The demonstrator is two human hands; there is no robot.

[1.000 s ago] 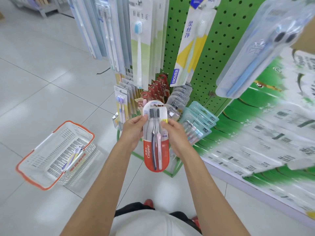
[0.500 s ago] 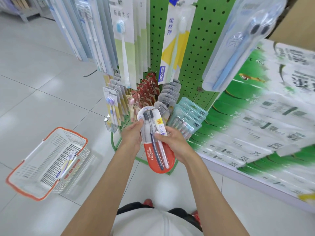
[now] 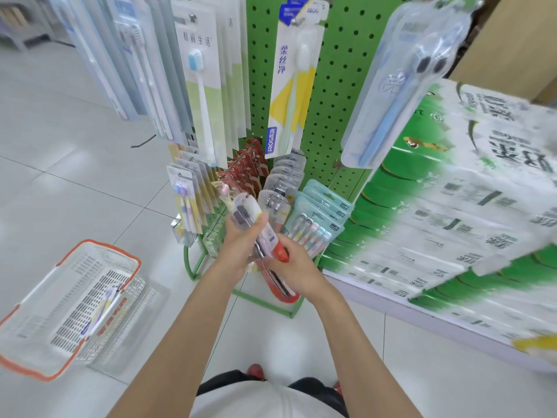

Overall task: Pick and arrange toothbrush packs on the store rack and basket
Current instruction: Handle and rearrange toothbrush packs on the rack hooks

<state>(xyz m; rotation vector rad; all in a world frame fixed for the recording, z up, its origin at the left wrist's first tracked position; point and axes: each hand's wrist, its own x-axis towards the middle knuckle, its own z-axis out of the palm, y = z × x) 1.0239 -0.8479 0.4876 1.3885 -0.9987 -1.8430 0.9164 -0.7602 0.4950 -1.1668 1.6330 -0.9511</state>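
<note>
The toothbrush pack [image 3: 266, 236] is held tilted in front of the lower hooks of the green pegboard rack [image 3: 340, 70], its clear top end toward the rack and its red bottom end toward the floor. Its middle is covered by both hands, and its printing is too blurred to be read. The upper part is gripped by the left hand [image 3: 241, 247], with the thumb laid across the front. The lower part is clasped by the right hand [image 3: 298, 268], whose fingers are curled round the red edge. The fingertips of both hands are hidden behind the pack.

The tops of the hanging packs on the upper hooks are cut off by the frame edge. The stacked green-and-white tissue packs [image 3: 452, 221] at the right are heavily smeared.

A white mesh basket [image 3: 114, 247] with an orange rim is set on the tiled floor at the left, well apart from the hands. One pack [image 3: 104, 306] is seen lying in it, with a purple and yellow brush faintly made out; anything beneath it cannot be told.
</note>
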